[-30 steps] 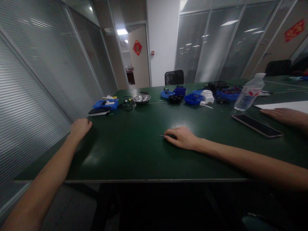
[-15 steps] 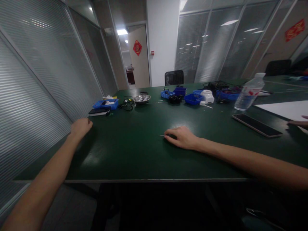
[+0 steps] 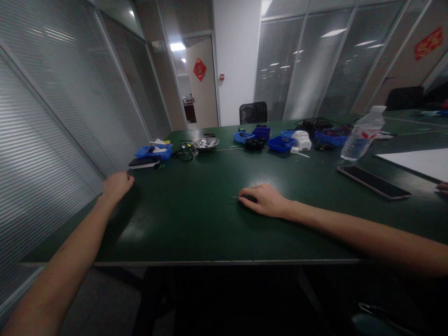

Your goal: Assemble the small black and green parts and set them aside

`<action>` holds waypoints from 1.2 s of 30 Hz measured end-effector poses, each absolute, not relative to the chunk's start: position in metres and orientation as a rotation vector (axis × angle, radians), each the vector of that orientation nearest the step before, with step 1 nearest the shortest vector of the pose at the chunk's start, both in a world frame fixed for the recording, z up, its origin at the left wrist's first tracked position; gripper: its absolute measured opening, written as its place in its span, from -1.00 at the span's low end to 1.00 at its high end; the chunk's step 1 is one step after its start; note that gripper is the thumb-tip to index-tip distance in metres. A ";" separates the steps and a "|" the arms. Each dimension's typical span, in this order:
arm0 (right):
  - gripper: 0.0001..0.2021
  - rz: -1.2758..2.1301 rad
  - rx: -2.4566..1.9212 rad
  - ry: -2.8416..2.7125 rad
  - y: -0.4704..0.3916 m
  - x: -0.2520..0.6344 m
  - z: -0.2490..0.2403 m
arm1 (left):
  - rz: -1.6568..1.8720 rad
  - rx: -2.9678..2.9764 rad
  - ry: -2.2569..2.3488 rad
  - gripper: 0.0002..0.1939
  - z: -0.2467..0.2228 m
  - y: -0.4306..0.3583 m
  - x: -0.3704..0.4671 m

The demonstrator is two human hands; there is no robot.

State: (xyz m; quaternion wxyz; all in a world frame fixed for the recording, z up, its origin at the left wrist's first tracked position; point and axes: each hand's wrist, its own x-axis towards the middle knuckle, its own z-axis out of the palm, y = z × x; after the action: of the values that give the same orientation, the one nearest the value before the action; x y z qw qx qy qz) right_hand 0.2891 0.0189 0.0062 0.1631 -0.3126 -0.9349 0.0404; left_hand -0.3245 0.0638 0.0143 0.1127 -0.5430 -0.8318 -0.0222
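My right hand rests on the green table, thumb and fingers pinched on a thin needle-like rod. The rod's pale tip points left, just above the tabletop; the rest of it is hidden in my grip. Over by the table's left edge, my left hand is curled into a fist, with nothing seen sticking out of it. A dark notebook-like item lies a little beyond that fist, not touching it.
Beyond my hands stand a blue tray, cables, a metal bowl and blue bins. To the right are a water bottle, a phone, white paper and another person's fingers.
The other person's hand at the right edge has drawn back to the right, and the white paper has shifted slightly. Both my hands stay in place.
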 end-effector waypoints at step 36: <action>-0.61 0.117 -0.888 -2.668 0.021 0.290 0.005 | -0.076 -1.613 -2.415 -0.48 0.015 0.062 -0.325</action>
State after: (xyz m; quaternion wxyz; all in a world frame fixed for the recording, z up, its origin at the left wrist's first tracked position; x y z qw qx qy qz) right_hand 0.2898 0.0206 0.0047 0.1628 -0.3112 -0.9354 0.0412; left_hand -0.3254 0.0621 0.0147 0.1178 -0.5513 -0.8255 -0.0259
